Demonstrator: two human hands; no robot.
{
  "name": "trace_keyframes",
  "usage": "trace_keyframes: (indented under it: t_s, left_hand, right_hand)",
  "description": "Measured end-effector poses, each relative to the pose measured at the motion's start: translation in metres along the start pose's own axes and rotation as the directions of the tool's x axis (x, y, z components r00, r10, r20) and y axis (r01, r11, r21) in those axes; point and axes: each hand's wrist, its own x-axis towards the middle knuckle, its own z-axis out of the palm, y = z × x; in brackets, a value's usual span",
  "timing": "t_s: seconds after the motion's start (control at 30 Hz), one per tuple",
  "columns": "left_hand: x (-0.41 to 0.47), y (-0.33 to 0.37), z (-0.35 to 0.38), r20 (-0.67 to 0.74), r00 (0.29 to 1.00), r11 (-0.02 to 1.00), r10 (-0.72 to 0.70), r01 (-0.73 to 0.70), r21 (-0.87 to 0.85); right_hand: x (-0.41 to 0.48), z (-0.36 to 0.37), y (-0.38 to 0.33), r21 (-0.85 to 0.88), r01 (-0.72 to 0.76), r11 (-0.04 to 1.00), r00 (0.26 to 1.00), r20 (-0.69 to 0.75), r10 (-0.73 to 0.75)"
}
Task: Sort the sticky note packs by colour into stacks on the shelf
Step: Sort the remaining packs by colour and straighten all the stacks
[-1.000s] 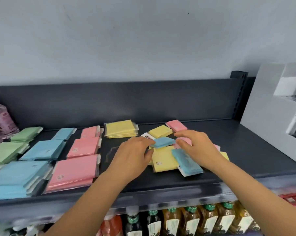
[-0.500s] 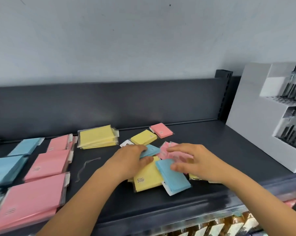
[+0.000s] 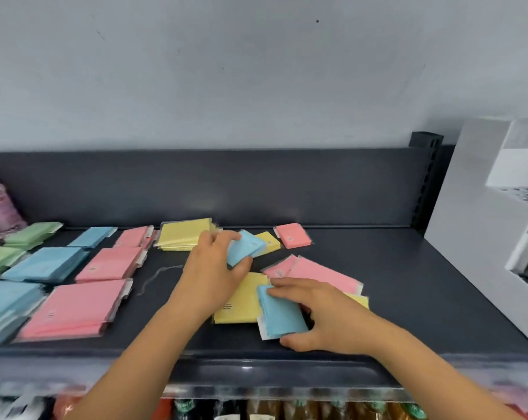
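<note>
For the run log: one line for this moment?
left hand grips far blue pack | right hand grips near blue pack | mixed pile unsorted

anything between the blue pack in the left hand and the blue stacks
Yes: the flat pink sticky note stacks lie between the small blue pack in the left hand and the blue sticky note stacks; carrying it over them should clear.

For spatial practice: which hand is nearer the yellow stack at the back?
Left. The left hand is just right of the yellow stack; the right hand lies farther forward-right.
</note>
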Motion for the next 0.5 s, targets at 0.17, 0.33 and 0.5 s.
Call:
trace_keyframes:
  t_s: [0.17, 0.33, 0.5]
  left_hand:
    - [-0.019, 0.007, 0.007, -0.110, 0.989, 0.991, -0.100, 0.089, -0.097]
    - [-0.033, 0.000, 0.008, -0.103, 0.925, 0.920, -0.365, 0.342, -0.192]
    - [-0.042, 0.005, 0.003, -0.066, 0.908, 0.872, -0.413, 0.374, -0.317]
  right_hand:
    - [-0.002, 0.000, 0.005, 0.039, 0.037, 0.999, 0.999, 0.014, -0.038]
    - [-0.002, -0.003, 0.005, 0.345, 0.005, 0.939, 0.980, -0.190, 0.065]
    - [0.001, -0.008, 0.006, 0.502, -0.055, 0.863, 0.942, -0.260, 0.211]
